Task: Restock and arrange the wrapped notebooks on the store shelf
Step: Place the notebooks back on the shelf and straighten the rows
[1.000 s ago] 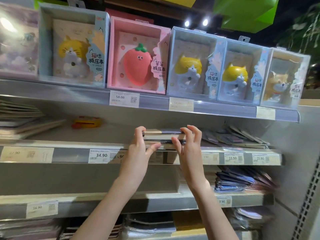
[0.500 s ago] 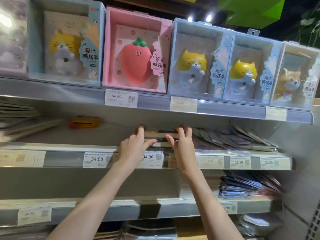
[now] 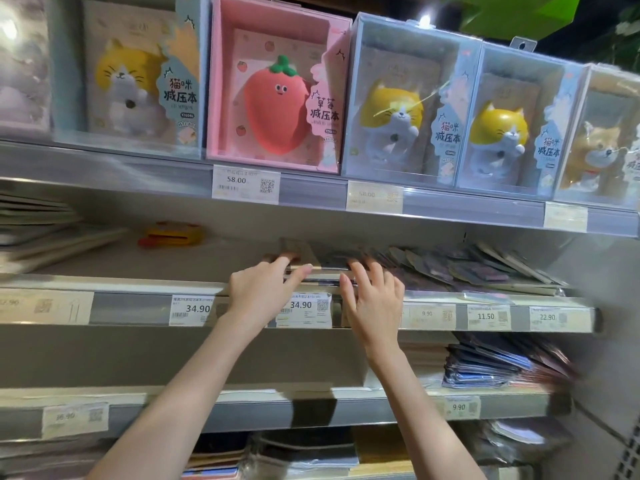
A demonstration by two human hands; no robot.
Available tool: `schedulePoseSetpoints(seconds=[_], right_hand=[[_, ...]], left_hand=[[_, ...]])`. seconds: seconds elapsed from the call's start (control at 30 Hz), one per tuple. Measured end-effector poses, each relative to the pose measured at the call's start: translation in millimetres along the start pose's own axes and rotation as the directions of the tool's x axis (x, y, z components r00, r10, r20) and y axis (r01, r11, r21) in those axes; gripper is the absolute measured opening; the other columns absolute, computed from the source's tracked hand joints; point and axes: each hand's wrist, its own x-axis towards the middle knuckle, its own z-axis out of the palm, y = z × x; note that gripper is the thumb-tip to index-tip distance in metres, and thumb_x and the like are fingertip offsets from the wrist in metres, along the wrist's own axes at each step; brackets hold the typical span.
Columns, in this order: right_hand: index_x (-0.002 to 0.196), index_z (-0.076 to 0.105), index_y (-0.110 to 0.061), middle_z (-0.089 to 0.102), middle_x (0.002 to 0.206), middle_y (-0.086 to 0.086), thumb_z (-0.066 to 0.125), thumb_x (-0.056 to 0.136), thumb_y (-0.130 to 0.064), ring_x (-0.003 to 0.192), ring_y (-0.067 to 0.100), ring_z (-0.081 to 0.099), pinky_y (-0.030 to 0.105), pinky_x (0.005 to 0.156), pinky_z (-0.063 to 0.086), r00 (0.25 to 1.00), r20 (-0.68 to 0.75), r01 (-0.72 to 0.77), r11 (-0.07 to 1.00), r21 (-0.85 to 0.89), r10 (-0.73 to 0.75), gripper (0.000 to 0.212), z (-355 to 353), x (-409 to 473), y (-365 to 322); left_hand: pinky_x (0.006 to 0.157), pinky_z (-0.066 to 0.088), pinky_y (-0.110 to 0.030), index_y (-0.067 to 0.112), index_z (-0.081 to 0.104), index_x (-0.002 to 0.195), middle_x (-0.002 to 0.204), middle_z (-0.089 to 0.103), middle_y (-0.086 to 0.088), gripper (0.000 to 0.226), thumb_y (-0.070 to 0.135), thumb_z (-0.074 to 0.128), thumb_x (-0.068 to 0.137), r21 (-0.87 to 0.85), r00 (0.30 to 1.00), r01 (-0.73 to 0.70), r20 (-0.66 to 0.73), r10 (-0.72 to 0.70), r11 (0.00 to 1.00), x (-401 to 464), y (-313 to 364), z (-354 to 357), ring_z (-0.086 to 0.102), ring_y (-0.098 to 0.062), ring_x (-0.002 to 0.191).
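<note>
Both bare arms raised from the lower edge of the frame toward the middle shelf [image 3: 138, 284] at centre. Left hand [image 3: 258, 289] at the near-left corner of a small stack of wrapped notebooks [image 3: 329, 265], fingers [image 3: 277, 263] curled over the top and thumb stretched along the front edge, so grasping the stack. Right hand [image 3: 375, 296] at the stack's right end, fingers spread and nearly straight, laid against its front and top, pressing rather than clenched. Stack lying flat at the front lip of the shelf, just above a 34.90 price tag [image 3: 304, 310] and partly hidden by both hands. Just right of the stack, touching or nearly so, a loose fan of dark wrapped packs [image 3: 460, 268], overlapping and tilted. At left centre, well apart from the hands, a yellow and red item [image 3: 173, 233] toward the back of the shelf, blurred. On the top shelf, upright boxed goods: a pink strawberry box [image 3: 277, 84] at upper centre, cat boxes [image 3: 408, 98] on either side. On the lower shelf at right, another pile of dark wrapped packs [image 3: 491, 365] above a 9.90 tag [image 3: 459, 407].
</note>
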Motion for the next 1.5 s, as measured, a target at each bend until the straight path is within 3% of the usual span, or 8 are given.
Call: schedulePoseSetpoints(seconds=[0.27,0.4,0.53,0.63,0.87,1.07,1.4,1.5], right_hand=[[0.118,0.056,-0.019,0.061,0.117,0.008,0.024,0.098,-0.044,0.108,0.038,0.057,0.045,0.090,0.046,0.997,0.074,0.000,0.997,-0.081,0.006,0.046,-5.2,-6.0,-5.8],[0.130,0.049,-0.021,0.052,0.134,0.009,0.009,0.099,-0.048,0.130,0.040,0.041,0.050,0.105,0.033,0.991,0.135,-0.012,0.995,-0.103,0.026,0.057,-11.2,-12.2,-9.6],[0.142,0.039,-0.022,0.035,0.150,0.007,0.018,0.098,-0.048,0.141,0.035,0.023,0.051,0.112,0.020,0.990,0.132,-0.047,0.994,-0.098,0.060,0.054,-14.2,-25.9,-19.9],[0.146,0.029,-0.021,0.023,0.154,0.005,0.013,0.098,-0.050,0.143,0.029,0.014,0.051,0.113,0.018,0.984,0.166,-0.059,0.996,-0.073,0.070,0.059,-15.2,-40.8,-30.5],[0.149,0.013,-0.026,0.009,0.157,0.001,0.015,0.098,-0.050,0.145,0.023,0.003,0.050,0.116,0.009,0.955,0.290,-0.056,0.998,-0.028,0.061,0.057,-15.4,-95.1,-55.7],[0.149,0.018,-0.022,0.012,0.157,0.003,0.016,0.098,-0.048,0.145,0.021,0.004,0.048,0.117,0.006,0.913,0.404,-0.059,0.998,-0.026,0.064,0.057,-14.9,-151.9,-75.9],[0.149,0.018,-0.022,0.010,0.157,0.001,0.017,0.097,-0.050,0.144,0.017,0.001,0.047,0.116,0.006,0.779,0.625,-0.069,0.998,0.012,0.047,0.058,2.0,-258.8,-103.2],[0.149,0.015,-0.023,0.008,0.158,0.000,0.014,0.096,-0.053,0.144,0.016,-0.001,0.048,0.116,0.005,0.712,0.701,-0.087,0.996,0.032,0.040,0.061,8.4,-292.9,-114.6]], left_hand=[[0.086,0.035,-0.038,0.027,0.045,0.129,0.115,0.063,-0.006,0.048,0.049,0.015,0.099,0.091,0.998,0.048,-0.049,-0.044,0.995,-2.8,7.1,10.9,0.056,-0.028,0.107],[0.092,0.035,-0.039,0.021,0.046,0.131,0.121,0.060,-0.008,0.048,0.047,0.021,0.099,0.120,0.990,0.036,-0.143,-0.019,0.992,-17.1,4.9,15.5,0.051,-0.029,0.112],[0.101,0.038,-0.045,0.016,0.053,0.128,0.122,0.060,-0.012,0.036,0.030,0.045,0.096,-0.028,0.933,-0.056,-0.358,0.042,0.998,-37.7,-5.9,28.1,0.052,-0.032,0.115],[0.108,0.030,-0.046,0.015,0.052,0.130,0.130,0.055,-0.011,0.036,0.026,0.041,0.097,-0.073,0.921,-0.082,-0.387,0.047,0.994,-51.5,-11.8,28.3,0.045,-0.032,0.125],[0.115,0.020,-0.044,0.019,0.048,0.135,0.142,0.045,-0.009,0.046,0.031,0.028,0.095,-0.066,0.942,-0.104,-0.325,0.077,0.992,-95.6,-33.8,36.7,0.034,-0.027,0.136],[0.116,0.014,-0.044,0.019,0.046,0.136,0.146,0.040,-0.007,0.046,0.029,0.029,0.094,-0.108,0.965,-0.075,-0.259,0.045,0.991,-148.4,-61.2,57.8,0.028,-0.025,0.139],[0.115,0.020,-0.046,0.018,0.050,0.133,0.141,0.046,-0.008,0.047,0.030,0.027,0.093,-0.162,0.999,0.044,-0.012,-0.047,0.986,-240.0,-106.4,114.8,0.034,-0.026,0.137],[0.114,0.023,-0.047,0.017,0.051,0.131,0.139,0.048,-0.010,0.039,0.025,0.039,0.095,-0.147,0.995,0.087,0.053,-0.080,0.985,-271.9,-124.6,135.7,0.036,-0.027,0.135]])
